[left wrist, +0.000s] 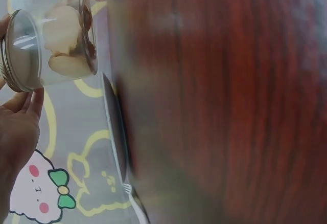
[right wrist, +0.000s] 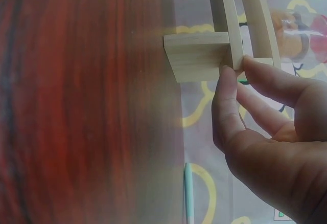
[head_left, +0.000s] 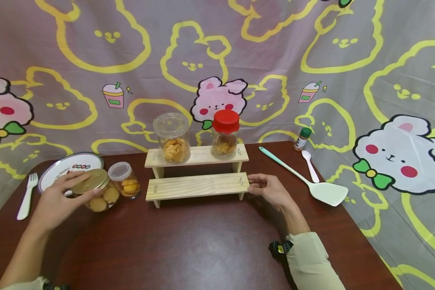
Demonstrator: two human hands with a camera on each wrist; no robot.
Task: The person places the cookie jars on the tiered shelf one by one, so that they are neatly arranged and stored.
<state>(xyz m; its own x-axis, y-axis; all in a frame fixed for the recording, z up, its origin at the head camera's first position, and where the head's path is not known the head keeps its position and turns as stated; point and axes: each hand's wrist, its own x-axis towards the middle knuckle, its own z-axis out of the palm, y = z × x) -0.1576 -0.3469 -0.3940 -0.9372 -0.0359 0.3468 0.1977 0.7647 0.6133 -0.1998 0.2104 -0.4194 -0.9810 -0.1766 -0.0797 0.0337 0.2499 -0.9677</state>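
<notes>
My left hand (head_left: 63, 193) grips a clear jar (head_left: 102, 198) by its gold lid (left wrist: 20, 50), fingers and thumb around the lid's edge. Round tan pieces fill part of this jar, and its base is close over the tabletop in the left wrist view. At the right end of a two-step wooden rack (head_left: 199, 186), my right hand (head_left: 272, 191) pinches the lower board between thumb and fingers (right wrist: 227, 101). On the upper step stand a clear-lidded jar (head_left: 175, 147) and a red-lidded jar (head_left: 225, 139), both with orange-brown snacks inside.
Beside the held jar stands a small clear-lidded jar (head_left: 129, 186) with orange pieces. A plate (head_left: 94, 161) and a white fork (head_left: 26, 197) lie at the left. Right of the rack are a pale green spatula (head_left: 328, 192), a white spoon (head_left: 310, 166) and a green-capped spice bottle (head_left: 301, 141).
</notes>
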